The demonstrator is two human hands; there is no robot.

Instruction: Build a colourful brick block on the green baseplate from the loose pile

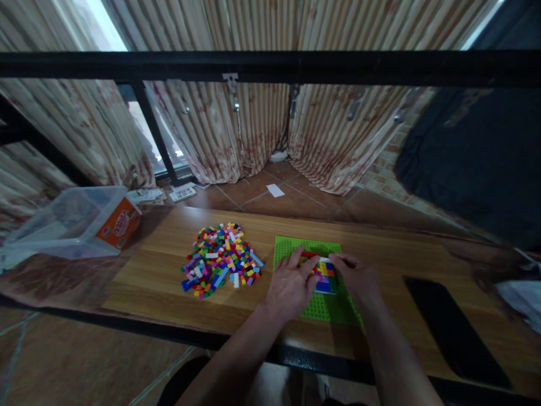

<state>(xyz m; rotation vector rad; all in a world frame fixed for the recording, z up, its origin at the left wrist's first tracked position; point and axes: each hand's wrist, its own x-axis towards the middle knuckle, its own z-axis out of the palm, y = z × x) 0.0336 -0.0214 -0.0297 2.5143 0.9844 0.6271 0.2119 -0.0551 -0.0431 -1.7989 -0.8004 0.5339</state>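
Striped curtains hang at twelve o'clock beyond the counter. On a green baseplate sits a brick panel; at its nine o'clock the left hand spreads seemingly empty fingers; at one, the right hand bunches its fingers, hold unclear.

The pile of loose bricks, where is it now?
In the head view, the pile of loose bricks lies left of centre on the wooden tabletop, between the clear plastic box and the green baseplate.
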